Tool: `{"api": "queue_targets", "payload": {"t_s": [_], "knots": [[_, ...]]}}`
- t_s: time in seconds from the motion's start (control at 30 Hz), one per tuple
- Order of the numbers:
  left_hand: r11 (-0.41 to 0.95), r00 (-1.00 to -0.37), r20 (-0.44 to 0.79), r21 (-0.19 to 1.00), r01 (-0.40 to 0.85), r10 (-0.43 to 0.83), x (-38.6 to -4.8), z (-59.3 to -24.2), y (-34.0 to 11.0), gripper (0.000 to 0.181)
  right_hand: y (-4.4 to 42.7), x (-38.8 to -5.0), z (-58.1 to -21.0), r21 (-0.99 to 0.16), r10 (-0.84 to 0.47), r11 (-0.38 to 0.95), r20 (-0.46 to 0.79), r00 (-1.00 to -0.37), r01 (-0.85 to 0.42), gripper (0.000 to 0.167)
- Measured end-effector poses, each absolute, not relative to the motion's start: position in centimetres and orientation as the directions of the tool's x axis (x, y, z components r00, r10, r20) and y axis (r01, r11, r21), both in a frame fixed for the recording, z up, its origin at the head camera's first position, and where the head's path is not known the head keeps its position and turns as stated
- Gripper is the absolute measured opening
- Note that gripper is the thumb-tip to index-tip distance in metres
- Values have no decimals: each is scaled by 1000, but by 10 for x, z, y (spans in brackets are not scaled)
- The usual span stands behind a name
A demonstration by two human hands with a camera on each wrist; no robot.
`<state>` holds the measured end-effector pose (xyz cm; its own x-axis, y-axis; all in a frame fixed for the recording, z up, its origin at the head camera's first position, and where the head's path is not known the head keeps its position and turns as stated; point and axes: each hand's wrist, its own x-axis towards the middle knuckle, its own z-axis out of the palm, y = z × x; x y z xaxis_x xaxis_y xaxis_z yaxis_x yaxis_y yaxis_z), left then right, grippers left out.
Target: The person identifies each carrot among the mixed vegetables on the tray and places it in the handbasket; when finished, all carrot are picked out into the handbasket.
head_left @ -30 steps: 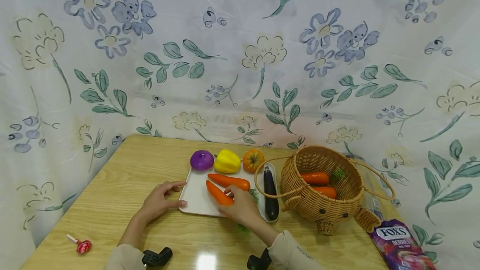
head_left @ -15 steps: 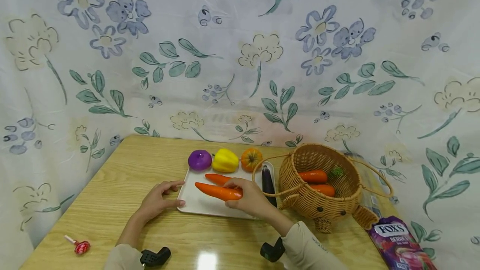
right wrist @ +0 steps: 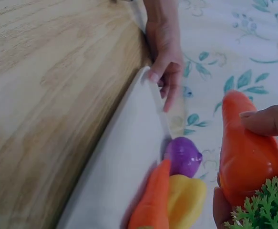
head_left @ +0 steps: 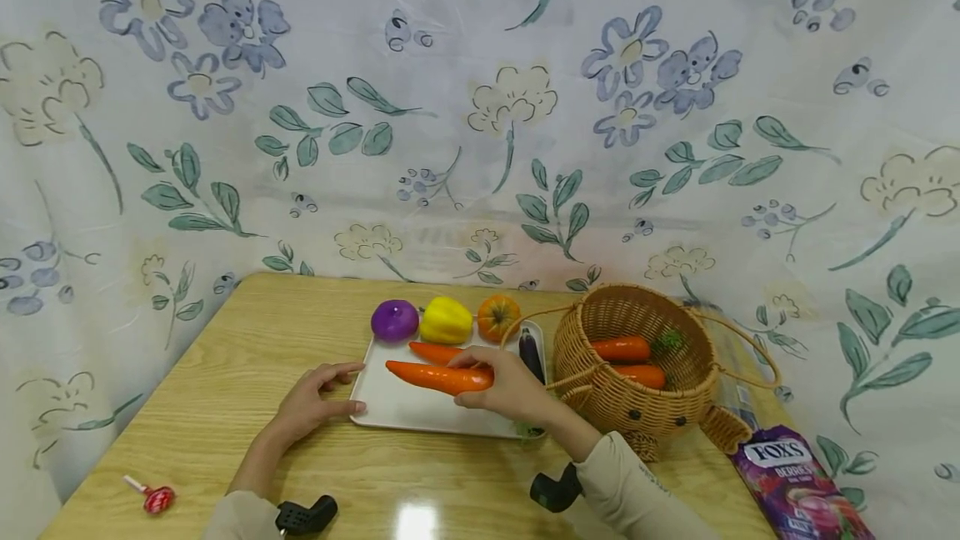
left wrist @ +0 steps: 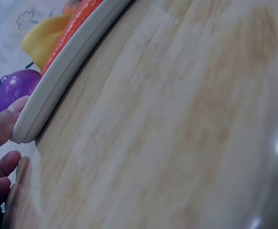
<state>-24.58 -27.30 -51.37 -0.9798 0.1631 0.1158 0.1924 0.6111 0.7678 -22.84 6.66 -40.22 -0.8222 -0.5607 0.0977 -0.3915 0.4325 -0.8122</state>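
My right hand (head_left: pixel 513 386) grips an orange carrot (head_left: pixel 427 377) by its thick end above the white tray (head_left: pixel 390 407); its thin tip points left. Green leaves (right wrist: pixel 267 205) show at its base in the right wrist view. My left hand (head_left: pixel 311 402) touches the tray's left edge, thumb (left wrist: pixel 18 104) on the rim and fingers spread. Another carrot (head_left: pixel 429 350) lies on the tray, partly hidden by my right hand. A dark eggplant (head_left: pixel 530 348) lies at the tray's right side. Along its back edge sit a purple onion (head_left: pixel 395 321), a yellow bell pepper (head_left: pixel 446 321) and a small pumpkin (head_left: pixel 498 317).
Right of the tray stands a wicker basket (head_left: pixel 600 390) with two carrots (head_left: pixel 621 348) inside; its near handle reaches over the tray. A purple FOX'S candy bag (head_left: pixel 798 482) lies at the right. At the front left is a red lollipop (head_left: pixel 157 499). A floral curtain (head_left: pixel 450 148) hangs behind.
My right hand has lifted the near carrot off the tray and shifted it slightly right, turning it nearly level. The left hand keeps its place at the tray's edge.
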Motion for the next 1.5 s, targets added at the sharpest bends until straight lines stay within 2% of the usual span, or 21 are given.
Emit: {"api": "queue_targets", "payload": {"t_s": [0.53, 0.87, 1.1, 1.5], "knots": [[606, -980, 86, 775, 179, 179, -251, -513, -269, 61, 115, -245, -360, -844, -569, 387, 99, -816, -372, 38], [620, -980, 85, 764, 180, 181, -250, -514, -273, 62, 162, -253, -331, -770, -573, 488, 73, -816, -411, 38], [615, -975, 105, 761, 204, 194, -251, -514, -274, 59, 199, -260, -313, -710, -534, 590, 15, -845, -384, 38], [630, -976, 103, 749, 204, 193, -250, -514, -274, 60, 254, -275, -310, -726, -511, 600, -26, -859, -335, 38]]}}
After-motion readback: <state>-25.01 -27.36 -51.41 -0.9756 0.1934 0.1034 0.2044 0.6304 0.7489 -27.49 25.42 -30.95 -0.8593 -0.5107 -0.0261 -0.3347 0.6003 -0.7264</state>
